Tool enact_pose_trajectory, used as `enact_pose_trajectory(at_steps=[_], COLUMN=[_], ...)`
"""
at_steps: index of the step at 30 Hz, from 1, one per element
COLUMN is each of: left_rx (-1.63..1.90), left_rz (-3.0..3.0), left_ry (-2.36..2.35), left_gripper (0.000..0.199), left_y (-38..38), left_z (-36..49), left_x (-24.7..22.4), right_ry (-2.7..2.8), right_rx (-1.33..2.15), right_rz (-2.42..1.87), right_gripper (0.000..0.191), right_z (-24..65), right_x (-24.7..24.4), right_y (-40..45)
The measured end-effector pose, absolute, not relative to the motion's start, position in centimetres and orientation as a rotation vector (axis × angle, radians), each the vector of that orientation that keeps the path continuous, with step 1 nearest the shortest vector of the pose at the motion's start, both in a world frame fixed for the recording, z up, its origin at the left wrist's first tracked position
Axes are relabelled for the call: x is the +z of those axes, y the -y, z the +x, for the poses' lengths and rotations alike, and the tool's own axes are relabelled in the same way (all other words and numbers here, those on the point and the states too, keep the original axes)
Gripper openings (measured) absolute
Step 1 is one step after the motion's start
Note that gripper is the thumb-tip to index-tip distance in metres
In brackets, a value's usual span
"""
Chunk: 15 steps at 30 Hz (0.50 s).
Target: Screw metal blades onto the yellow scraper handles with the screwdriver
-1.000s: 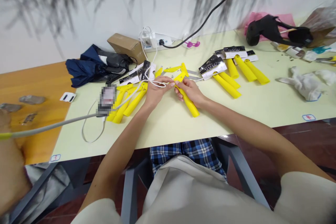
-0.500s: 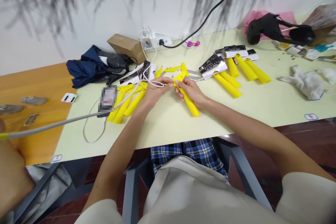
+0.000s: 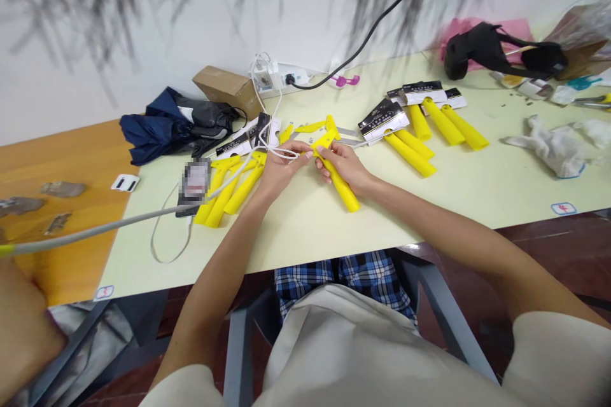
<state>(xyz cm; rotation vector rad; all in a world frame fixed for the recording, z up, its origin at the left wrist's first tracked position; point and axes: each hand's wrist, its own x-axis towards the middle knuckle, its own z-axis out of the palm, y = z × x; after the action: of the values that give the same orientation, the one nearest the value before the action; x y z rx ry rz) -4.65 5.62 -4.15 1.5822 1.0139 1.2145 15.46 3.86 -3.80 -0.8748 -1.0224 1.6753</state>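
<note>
The person's right hand (image 3: 344,166) was closed narrowly around a bright yellow plastic-handled tool (image 3: 342,186), with the fingers wrapped around the upper part of the handle. The tool lay slanted above the pale cream tabletop (image 3: 305,232), its long axis running from a yellow head at the far left down to a rounded handle end that pointed toward the person and to the right.

The left hand (image 3: 280,172) was farther from the handle and sat just left of the tool's head, its fingertips (image 3: 305,150) drawn together in a narrow pinch. A thin white cord (image 3: 287,154) looped at those fingers, though the view did not settle whether they gripped it.

Open tabletop lay below both hands, toward the near edge. Beyond the tool lay flat yellow pieces (image 3: 310,127) and slim steel bars (image 3: 347,135). A cluster of yellow handles with black-and-white card labels (image 3: 410,152) lay to the right, and a similar cluster (image 3: 233,187) lay to the left, close beside the left hand. Farther left, a grey cable (image 3: 109,221) ran across the tabletop toward a pixelated object (image 3: 195,179).
</note>
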Motion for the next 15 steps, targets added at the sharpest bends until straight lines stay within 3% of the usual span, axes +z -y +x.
enact_pose_trajectory(at_steps=[15], left_rx=[1.193], left_rz=[1.613], left_ry=[-1.026], left_gripper=[0.024], left_y=[-5.62], left_z=[-4.60], left_x=[-4.24], right_ry=[1.032], right_rx=[1.693], right_rz=[-0.897], right_gripper=[0.053], right_z=[15.44], right_x=[-3.78], right_y=[-3.86])
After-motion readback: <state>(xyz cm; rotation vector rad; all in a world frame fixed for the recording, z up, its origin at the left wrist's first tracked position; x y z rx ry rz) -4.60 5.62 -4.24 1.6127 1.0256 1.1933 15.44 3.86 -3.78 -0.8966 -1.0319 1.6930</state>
